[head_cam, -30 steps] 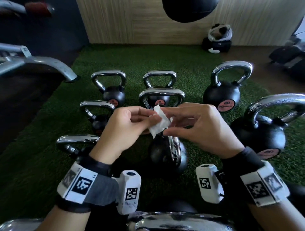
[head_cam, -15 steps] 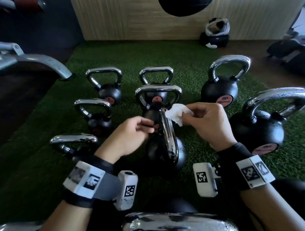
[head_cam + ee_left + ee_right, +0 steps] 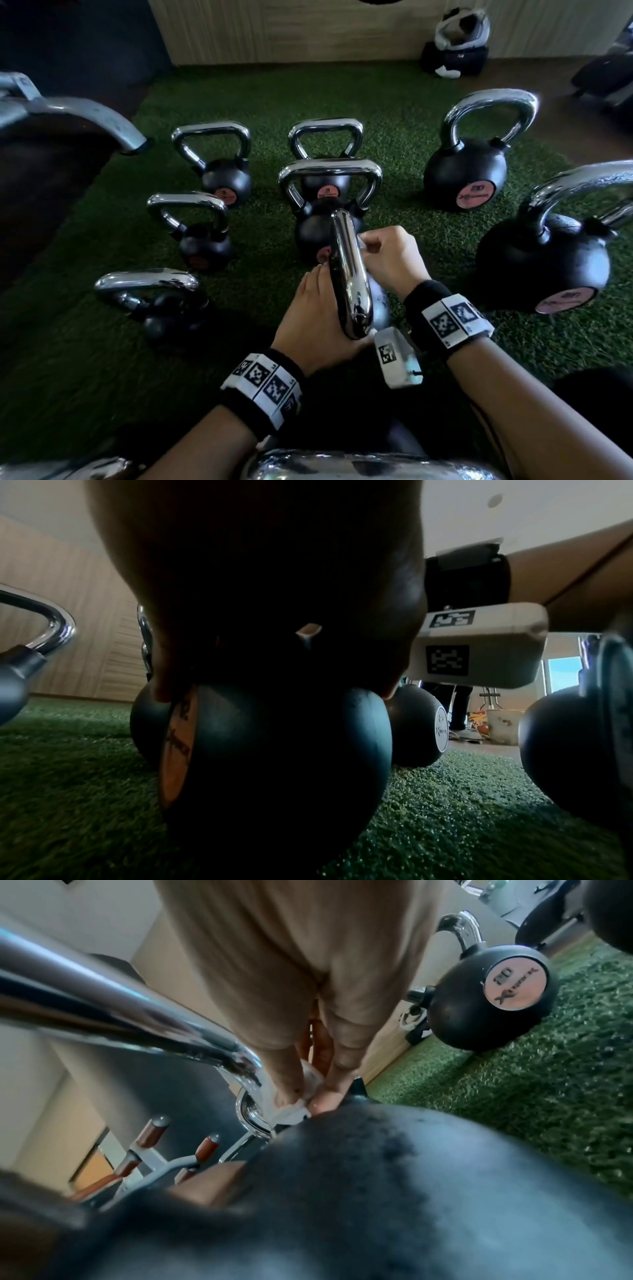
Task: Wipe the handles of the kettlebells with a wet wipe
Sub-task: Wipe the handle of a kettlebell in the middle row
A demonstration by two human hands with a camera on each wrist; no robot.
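The middle kettlebell's chrome handle (image 3: 349,274) points toward me, end-on, above its black ball (image 3: 274,750). My left hand (image 3: 318,298) lies against the handle's left side. In the left wrist view its fingers and thumb straddle the top of the ball and grip it. My right hand (image 3: 380,253) is on the handle's right side and pinches a white wet wipe (image 3: 291,1112) against the chrome (image 3: 137,1020) near its far bend. In the head view only a sliver of the wipe (image 3: 362,244) shows beside the handle.
Several other kettlebells stand on the green turf (image 3: 394,113): one just behind (image 3: 329,171), three at left (image 3: 205,236), a 20 kg one (image 3: 466,174) and a bigger one (image 3: 544,270) at right. A grey machine leg (image 3: 85,116) reaches in from the left. Another chrome handle (image 3: 370,466) is at the bottom edge.
One second ago both hands held the wipe above the kettlebell. The left hand let go and dropped onto the kettlebell; the right hand carried the wipe down onto the handle.
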